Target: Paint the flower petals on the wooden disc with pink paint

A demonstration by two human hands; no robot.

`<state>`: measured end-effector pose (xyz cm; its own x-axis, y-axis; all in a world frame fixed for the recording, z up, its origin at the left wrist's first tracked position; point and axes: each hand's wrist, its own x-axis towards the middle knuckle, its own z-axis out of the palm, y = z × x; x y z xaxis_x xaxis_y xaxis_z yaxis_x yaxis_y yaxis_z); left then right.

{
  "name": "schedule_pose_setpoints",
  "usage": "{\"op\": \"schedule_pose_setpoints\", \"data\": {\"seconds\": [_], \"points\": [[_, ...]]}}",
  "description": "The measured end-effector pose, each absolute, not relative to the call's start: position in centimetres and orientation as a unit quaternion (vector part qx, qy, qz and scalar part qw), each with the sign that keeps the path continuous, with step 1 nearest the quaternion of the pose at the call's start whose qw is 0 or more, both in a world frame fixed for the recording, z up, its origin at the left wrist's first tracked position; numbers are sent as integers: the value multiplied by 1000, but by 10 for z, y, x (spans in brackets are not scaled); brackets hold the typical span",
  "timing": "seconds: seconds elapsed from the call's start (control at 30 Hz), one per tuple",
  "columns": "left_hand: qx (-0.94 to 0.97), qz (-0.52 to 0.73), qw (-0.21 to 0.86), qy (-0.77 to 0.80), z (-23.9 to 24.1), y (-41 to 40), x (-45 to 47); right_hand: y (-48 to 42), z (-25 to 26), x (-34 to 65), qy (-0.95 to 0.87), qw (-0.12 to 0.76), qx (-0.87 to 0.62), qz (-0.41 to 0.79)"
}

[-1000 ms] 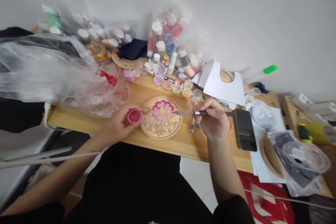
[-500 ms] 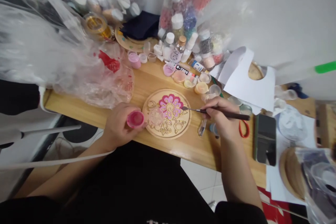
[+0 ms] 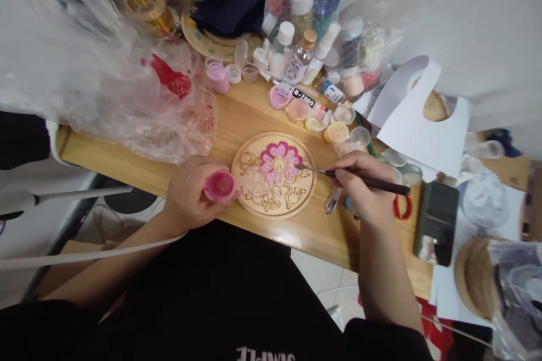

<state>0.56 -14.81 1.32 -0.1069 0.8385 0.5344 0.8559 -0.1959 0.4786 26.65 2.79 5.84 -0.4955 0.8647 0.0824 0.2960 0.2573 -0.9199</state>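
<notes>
- The left hand grasps a small pink paint cup at the left rim of the round wooden board; if its fingers relax or tip it, paint could run onto the bare wood.
- The right hand is closed around a dark-handled palette knife, its tip at the right edge of the painted flower; whether it touches cannot be told. A wrist slip could drag magenta over the gold outlines into the paler petals.
- The board lies flat on the table, near the front edge and between the hands; nothing visible clamps it, so a bump might turn it and spoil the line.
- Open paint cups stand just beyond the right hand; a careless knuckle could upset one.
- A white cord crosses the left forearm and could tug it if caught.
- Writing: the black tube label reads "B-7000". Inverted shirt lettering, cut by the lower border, seems to say "SIMPLE". The blue-and-white label and the plastic bag's red print are illegible.
</notes>
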Motion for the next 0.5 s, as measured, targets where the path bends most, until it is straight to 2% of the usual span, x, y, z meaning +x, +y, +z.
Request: {"op": "schedule_pose_setpoints", "data": {"seconds": [0.3, 0.5], "points": [[-650, -410, 3, -639, 9, -150, 7, 26, 60, 271, -770, 295, -368, 430], [-666, -377, 11, -643, 14, -150, 7, 24, 58, 275, -739, 316, -369, 466]]}}
